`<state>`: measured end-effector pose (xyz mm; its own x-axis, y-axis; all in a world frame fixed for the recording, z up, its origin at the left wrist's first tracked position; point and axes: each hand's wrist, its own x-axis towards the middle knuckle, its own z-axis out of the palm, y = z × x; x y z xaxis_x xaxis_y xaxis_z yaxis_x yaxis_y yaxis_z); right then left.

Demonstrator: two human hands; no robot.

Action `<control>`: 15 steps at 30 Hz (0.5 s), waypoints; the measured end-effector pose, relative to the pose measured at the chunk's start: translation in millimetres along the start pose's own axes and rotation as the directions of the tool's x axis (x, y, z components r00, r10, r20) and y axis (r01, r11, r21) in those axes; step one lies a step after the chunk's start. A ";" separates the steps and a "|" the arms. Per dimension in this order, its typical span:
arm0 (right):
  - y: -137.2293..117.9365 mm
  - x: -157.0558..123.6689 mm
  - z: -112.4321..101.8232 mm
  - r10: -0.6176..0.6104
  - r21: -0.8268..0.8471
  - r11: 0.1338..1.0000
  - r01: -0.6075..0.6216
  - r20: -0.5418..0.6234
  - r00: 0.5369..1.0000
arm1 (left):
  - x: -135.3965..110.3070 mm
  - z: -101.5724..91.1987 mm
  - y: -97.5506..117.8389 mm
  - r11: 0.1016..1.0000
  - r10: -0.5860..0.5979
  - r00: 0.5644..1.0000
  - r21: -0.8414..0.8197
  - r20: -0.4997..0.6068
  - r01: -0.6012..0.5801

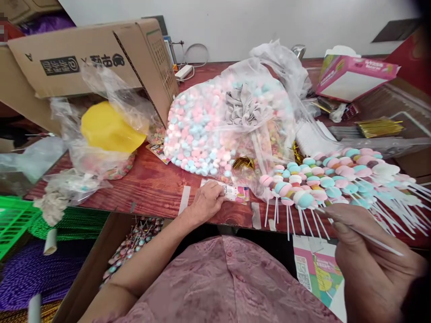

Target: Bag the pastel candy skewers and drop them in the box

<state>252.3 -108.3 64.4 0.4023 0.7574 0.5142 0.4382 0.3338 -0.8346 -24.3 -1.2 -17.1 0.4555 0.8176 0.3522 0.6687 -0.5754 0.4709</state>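
Note:
My left hand rests at the table's front edge with its fingers curled together over a small stack of printed packets. Whatever lies inside its fingers is hidden. At the right, my right hand pinches a thin white stick. The stick's far end reaches the pink, blue and white marshmallow skewers, which lie piled with their sticks toward me; whether the nearest blue candy is on the held stick I cannot tell. Behind the packets sits a big clear bag of marshmallows with a grey scrunchie on top.
A cardboard box stands back left, beside a yellow round piece in clear plastic. Gold twist ties and a pink-white carton are at the right. Below left are a green basket and purple cords.

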 end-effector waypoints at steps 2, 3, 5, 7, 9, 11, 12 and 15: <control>1.2 -4.6 6.8 0.002 0.043 0.999 -0.004 0.041 0.999 | 3.2 -6.0 -4.0 0.994 -0.015 0.999 -0.106 0.043 0.020; 2.2 -6.9 9.1 0.022 0.073 0.997 -0.026 0.052 0.998 | 4.8 -9.2 -5.8 0.987 -0.022 0.998 -0.160 0.065 0.032; 4.4 -11.6 12.0 0.097 0.141 0.985 -0.104 0.054 0.994 | 7.3 -15.1 -8.6 0.969 -0.027 0.994 -0.243 0.106 0.053; 6.4 -16.2 13.2 0.177 0.201 0.962 -0.183 0.047 0.983 | 9.4 -19.6 -10.2 0.953 -0.022 0.990 -0.296 0.140 0.063; 8.3 -19.8 13.5 0.239 0.243 0.940 -0.239 0.031 0.971 | 11.6 -22.3 -11.4 0.940 -0.021 0.985 -0.333 0.171 0.078; 9.9 -22.0 13.5 0.272 0.272 0.925 -0.266 0.014 0.962 | 14.1 -23.5 -12.4 0.924 -0.036 0.979 -0.366 0.199 0.108; 10.5 -22.8 13.7 0.278 0.277 0.922 -0.269 0.008 0.961 | 15.2 -23.7 -12.9 0.916 -0.050 0.977 -0.380 0.209 0.128; 11.3 -23.9 16.2 0.272 0.271 0.925 -0.265 0.013 0.962 | 17.3 -22.7 -14.4 0.889 -0.105 0.969 -0.416 0.222 0.192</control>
<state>234.6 -113.6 39.5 0.4959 0.8269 0.2654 0.0812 0.2601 -0.9622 -39.4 20.7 0.6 0.5016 0.8578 0.1119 0.4378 -0.3633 0.8224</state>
